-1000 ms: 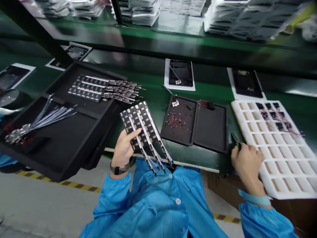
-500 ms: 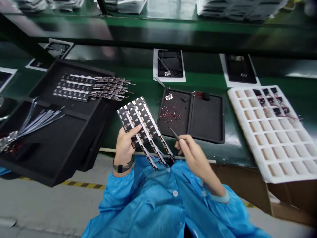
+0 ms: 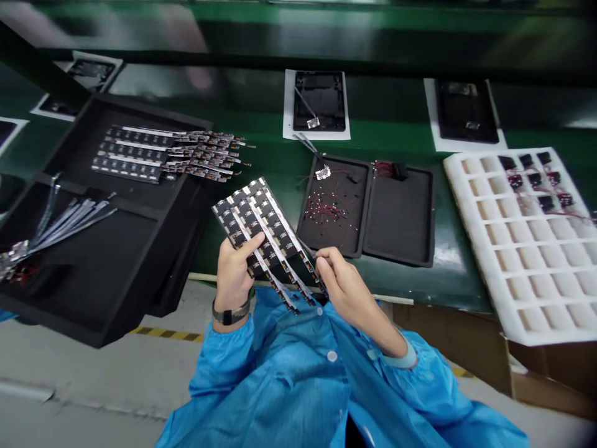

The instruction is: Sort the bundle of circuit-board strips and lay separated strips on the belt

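Two hands meet over the near edge of the green table (image 3: 275,168), just above the person's blue coat. The left hand (image 3: 234,274) grips a fanned bundle of flex strips (image 3: 263,233), thumb pressed across its face; the bundle slants from about ten o'clock down toward four o'clock. The right hand (image 3: 342,286) is closed, fingertips pinched against the lower right edge of that bundle, with a thin dark tool tip just showing at them; whether it grips the strips themselves I cannot tell. At nine to ten o'clock from the hands lies a black foam tray (image 3: 140,249) carrying more strips in a row (image 3: 161,155) and a loose sheaf of silvery ribbons (image 3: 65,218). At one o'clock sits a black double tray (image 3: 398,221) with small red-wired parts (image 3: 329,208) scattered in its left half. At three o'clock a white compartment tray (image 3: 527,261) holds a few dark parts in its far cells.
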Demonstrator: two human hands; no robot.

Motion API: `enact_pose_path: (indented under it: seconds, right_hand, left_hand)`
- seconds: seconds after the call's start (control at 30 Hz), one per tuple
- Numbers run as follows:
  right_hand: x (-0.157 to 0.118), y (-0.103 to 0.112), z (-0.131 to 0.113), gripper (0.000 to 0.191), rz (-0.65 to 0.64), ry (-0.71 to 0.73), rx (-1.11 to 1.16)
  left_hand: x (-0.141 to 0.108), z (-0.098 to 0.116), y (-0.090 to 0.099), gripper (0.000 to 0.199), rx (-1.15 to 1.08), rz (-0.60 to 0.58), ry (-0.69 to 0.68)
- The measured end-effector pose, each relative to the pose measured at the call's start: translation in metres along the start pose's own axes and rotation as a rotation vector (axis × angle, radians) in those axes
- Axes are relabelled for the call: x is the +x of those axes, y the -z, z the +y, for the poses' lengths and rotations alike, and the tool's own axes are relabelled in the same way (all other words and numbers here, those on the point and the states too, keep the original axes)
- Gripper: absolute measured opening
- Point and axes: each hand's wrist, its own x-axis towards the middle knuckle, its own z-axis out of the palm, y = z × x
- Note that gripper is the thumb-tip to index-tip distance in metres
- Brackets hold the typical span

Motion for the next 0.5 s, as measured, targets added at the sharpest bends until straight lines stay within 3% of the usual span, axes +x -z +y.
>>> enact_pose_path:
  seconds: [0.5]
  right_hand:
    - [0.0052, 0.0018, -0.0009, 0.021, 0.021, -0.004, -0.121]
  left_hand:
    - [-0.0022, -0.0040, -0.0075, 0.048, 0.022, 0.039, -0.041]
